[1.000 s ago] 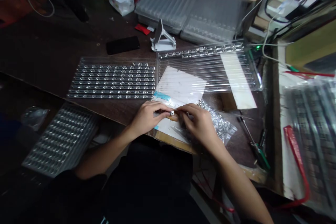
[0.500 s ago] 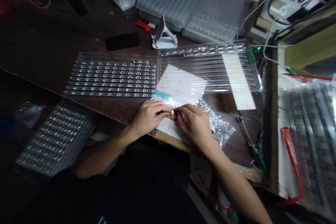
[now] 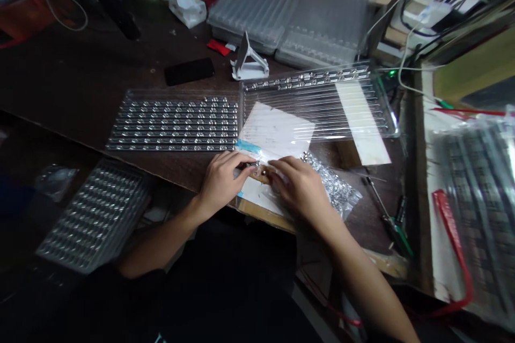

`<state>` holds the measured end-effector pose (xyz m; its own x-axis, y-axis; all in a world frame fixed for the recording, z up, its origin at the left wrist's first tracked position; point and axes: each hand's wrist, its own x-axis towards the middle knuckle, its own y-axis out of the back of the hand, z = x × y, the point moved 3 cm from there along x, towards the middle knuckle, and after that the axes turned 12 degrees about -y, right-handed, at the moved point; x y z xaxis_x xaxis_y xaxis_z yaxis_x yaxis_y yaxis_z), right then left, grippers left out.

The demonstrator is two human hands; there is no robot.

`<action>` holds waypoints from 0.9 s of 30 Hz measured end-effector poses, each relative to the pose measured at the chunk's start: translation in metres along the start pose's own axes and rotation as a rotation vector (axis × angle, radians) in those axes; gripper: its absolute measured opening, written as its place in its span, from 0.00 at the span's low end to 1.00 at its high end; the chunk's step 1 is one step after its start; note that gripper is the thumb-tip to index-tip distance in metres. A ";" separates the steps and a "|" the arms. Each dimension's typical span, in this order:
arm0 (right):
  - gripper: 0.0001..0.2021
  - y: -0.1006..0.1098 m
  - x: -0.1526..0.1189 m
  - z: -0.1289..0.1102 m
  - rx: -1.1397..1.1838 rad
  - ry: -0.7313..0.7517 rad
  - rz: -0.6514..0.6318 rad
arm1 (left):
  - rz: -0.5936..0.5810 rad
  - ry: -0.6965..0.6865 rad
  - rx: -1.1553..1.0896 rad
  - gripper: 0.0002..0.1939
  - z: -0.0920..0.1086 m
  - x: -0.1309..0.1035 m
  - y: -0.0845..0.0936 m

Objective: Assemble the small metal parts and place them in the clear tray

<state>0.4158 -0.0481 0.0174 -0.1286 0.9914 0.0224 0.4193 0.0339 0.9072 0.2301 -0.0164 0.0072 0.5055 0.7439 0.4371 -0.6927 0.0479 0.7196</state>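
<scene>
My left hand (image 3: 222, 178) pinches a small dark part with shiny metal bits (image 3: 252, 164) between thumb and fingers. Close by on the right, my right hand (image 3: 300, 182) has its fingers drawn together around something too small to make out. Both work low over white sheets (image 3: 277, 126) near the table's front edge, where a small brownish block (image 3: 259, 176) shows between the fingertips. Beside my right hand lies a clear bag of small silvery pieces (image 3: 340, 190). A clear tray filled with rows of similar dark parts (image 3: 177, 126) is beyond my left hand.
A second ribbed tray (image 3: 322, 102), partly filled, carries a white strip (image 3: 362, 123). Behind stand a phone (image 3: 189, 71), a white folding stand (image 3: 249, 61) and stacked clear trays (image 3: 253, 5). A green-handled screwdriver (image 3: 396, 236) lies right. More filled trays (image 3: 92, 214) sit lower left.
The small part in my left hand has turned, so its dark length now shows near the fingertips. My hands stay close together; the whole view has shifted slightly.
</scene>
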 end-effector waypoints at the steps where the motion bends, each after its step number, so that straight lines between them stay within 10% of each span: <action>1: 0.09 0.004 0.001 0.007 0.001 -0.066 0.014 | 0.028 -0.013 -0.026 0.02 0.004 0.002 -0.001; 8: 0.06 0.009 0.002 0.024 -0.072 -0.186 -0.129 | -0.018 -0.070 -0.144 0.01 0.018 0.012 -0.019; 27: 0.09 0.005 0.002 0.018 0.290 -0.138 0.020 | 0.021 -0.047 -0.157 0.02 0.016 0.006 -0.022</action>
<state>0.4335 -0.0439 0.0142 -0.0036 0.9993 -0.0361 0.6618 0.0294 0.7491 0.2564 -0.0235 0.0022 0.5111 0.7140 0.4786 -0.7734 0.1390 0.6186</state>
